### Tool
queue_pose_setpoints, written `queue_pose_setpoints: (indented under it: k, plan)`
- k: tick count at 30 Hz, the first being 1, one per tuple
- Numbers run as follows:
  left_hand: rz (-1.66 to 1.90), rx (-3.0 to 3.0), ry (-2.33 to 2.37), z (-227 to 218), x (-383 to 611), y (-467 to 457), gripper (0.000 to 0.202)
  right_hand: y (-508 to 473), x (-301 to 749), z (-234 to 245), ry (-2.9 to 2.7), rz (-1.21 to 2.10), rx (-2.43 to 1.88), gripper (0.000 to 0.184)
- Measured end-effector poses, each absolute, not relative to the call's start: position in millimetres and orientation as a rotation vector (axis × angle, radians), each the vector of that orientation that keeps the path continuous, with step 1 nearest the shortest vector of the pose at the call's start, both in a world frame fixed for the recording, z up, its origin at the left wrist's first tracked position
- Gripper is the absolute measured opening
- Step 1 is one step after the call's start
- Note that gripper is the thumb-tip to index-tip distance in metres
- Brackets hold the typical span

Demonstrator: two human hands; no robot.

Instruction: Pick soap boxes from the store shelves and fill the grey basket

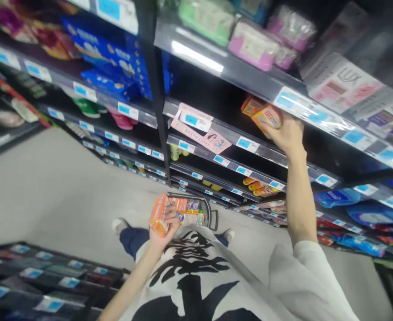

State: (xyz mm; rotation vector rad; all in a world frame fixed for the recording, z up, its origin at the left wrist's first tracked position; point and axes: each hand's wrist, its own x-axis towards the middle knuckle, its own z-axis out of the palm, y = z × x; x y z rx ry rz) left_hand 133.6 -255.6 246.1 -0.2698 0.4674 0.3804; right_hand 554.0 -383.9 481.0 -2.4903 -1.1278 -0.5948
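My right hand (pixel 288 133) is raised to a dark shelf (pixel 259 149) and closed around an orange box (pixel 268 117), with another orange box (pixel 250 105) just left of it on the shelf. My left hand (pixel 164 229) is held low in front of my waist, gripping a stack of orange boxes (pixel 158 214). Below it on the floor stands a shopping basket (pixel 196 211) with several orange and colourful packs in it.
Shelving with blue price tags (pixel 246 144) runs along the aisle, holding pink and green packs (pixel 253 44) above and blue packs (pixel 112 58) to the left. Another low shelf (pixel 49 276) is at the bottom left. The grey floor (pixel 49 191) stretches left.
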Motion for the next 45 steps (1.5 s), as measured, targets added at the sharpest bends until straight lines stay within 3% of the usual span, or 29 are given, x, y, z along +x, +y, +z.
queue_pose_setpoints:
  k: [6, 11, 20, 29, 33, 38, 45]
  plan:
    - [0.476, -0.486, 0.469, 233, 124, -264, 0.036, -351, 598, 455, -1.164, -0.575, -2.481, 0.064]
    - [0.486, -0.413, 0.452, 222, 120, -261, 0.026, -351, 608, 445, -1.112, -0.627, -2.393, 0.053]
    - [0.340, -0.374, 0.452, 223, 136, -268, 0.022, -360, 618, 432, -1.040, -0.551, -2.367, 0.053]
    - [0.325, 0.072, 0.577, 227, 139, -269, 0.023, -355, 626, 426, -0.953, -0.471, -2.302, 0.056]
    - [0.308, 0.012, 0.646, 231, 148, -268, 0.006, -355, 627, 425, -0.955, -0.509, -2.305, 0.053]
    - [0.428, 0.155, 0.797, 246, 165, -269, 0.023, -353, 605, 439, -0.899, -0.456, -2.431, 0.053]
    - [0.659, 0.473, 0.604, 261, 174, -259, 0.062, -347, 607, 444, -0.867, -0.552, -2.517, 0.053]
